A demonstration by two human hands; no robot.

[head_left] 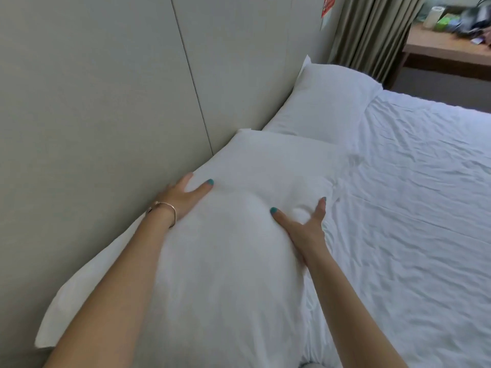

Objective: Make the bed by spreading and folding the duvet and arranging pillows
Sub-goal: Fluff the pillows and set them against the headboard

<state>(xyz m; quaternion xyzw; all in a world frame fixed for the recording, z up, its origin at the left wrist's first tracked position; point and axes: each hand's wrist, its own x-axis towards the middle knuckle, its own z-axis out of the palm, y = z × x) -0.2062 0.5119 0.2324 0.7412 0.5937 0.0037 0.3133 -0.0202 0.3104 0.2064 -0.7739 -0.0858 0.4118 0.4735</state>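
My two hands settle the near pillow (225, 235) against the headboard (106, 88), the landmark for this end of the bed. My left hand (180, 200), on the headboard side, lies wide with thumb and fingers splayed on the pillow's edge, keeping it flush to the panel. My right hand (300, 224), on the side away from the headboard, presses flat with fingers spread, denting the filling, probably to plump and square it. A second pillow (324, 102) already sits farther along the headboard, its corner just behind the near one. The duvet (411, 208) lies spread, wrinkled, out from the headboard, beyond both pillows. I judge this pillow nearly placed.
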